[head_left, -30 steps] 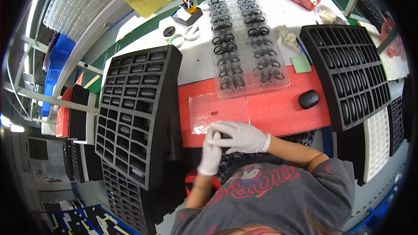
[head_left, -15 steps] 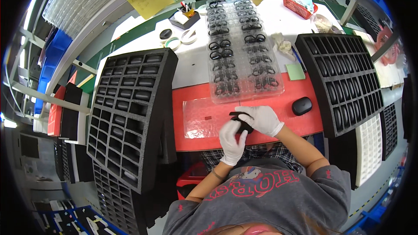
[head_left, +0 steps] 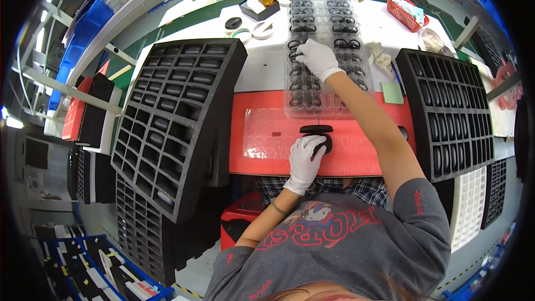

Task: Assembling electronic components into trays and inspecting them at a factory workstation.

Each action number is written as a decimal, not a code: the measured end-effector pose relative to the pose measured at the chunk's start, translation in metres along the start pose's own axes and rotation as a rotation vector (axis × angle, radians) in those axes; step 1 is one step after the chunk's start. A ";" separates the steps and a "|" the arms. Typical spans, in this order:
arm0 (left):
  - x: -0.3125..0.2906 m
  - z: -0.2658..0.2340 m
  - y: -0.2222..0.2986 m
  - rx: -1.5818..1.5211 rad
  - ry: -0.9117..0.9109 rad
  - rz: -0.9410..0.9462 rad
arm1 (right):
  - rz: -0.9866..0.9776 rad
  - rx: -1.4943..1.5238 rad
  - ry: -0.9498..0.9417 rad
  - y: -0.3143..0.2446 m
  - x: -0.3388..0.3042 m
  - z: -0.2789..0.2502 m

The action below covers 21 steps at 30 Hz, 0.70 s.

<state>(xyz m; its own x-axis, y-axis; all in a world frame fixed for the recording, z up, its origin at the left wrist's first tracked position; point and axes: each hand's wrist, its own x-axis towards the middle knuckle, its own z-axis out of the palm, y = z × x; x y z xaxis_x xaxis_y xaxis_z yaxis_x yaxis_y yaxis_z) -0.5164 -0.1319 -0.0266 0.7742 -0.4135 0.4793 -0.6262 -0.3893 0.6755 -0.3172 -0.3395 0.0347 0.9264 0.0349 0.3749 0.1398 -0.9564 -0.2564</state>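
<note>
My left hand, in a white glove, is closed around an open black charging case, its lid raised on the far side. Much of the case body is hidden by the fingers. My gloved right hand reaches over the clear plastic tray. Its fingertips are pinched at a black ear-hook earphone in the tray's left column; exactly how they grip it is partly hidden. Rows of similar black hooked earphones lie in the tray's two columns.
A black foam tray with cases in some slots leans at left; another stands at right. Clear bubble wrap lies on the red mat. Behind are tape rolls, a pen box, green notes and a red basket.
My right hand has left the case and moved forward to the earphone tray. The case now shows its raised lid, and my left hand still holds it. The whole view has shifted.
</note>
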 end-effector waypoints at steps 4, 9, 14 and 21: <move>-0.005 -0.019 0.023 -0.192 0.209 -0.152 | -0.129 0.588 0.038 -0.023 -0.055 -0.062; -0.018 -0.013 0.018 -0.067 0.410 -0.024 | -0.349 0.650 -0.322 -0.054 -0.174 -0.094; -0.009 -0.006 -0.015 0.198 0.276 0.049 | 0.159 0.363 0.128 -0.070 -0.216 -0.050; -0.030 -0.005 -0.016 0.196 0.234 0.003 | 0.178 0.343 0.362 -0.089 -0.225 -0.002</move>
<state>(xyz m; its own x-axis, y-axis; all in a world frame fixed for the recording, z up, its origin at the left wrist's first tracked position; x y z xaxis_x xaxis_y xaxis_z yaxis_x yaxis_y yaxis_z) -0.5294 -0.1091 -0.0493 0.7583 -0.2233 0.6125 -0.6169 -0.5495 0.5634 -0.5390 -0.2626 -0.0253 0.7750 -0.2794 0.5668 0.1541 -0.7863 -0.5983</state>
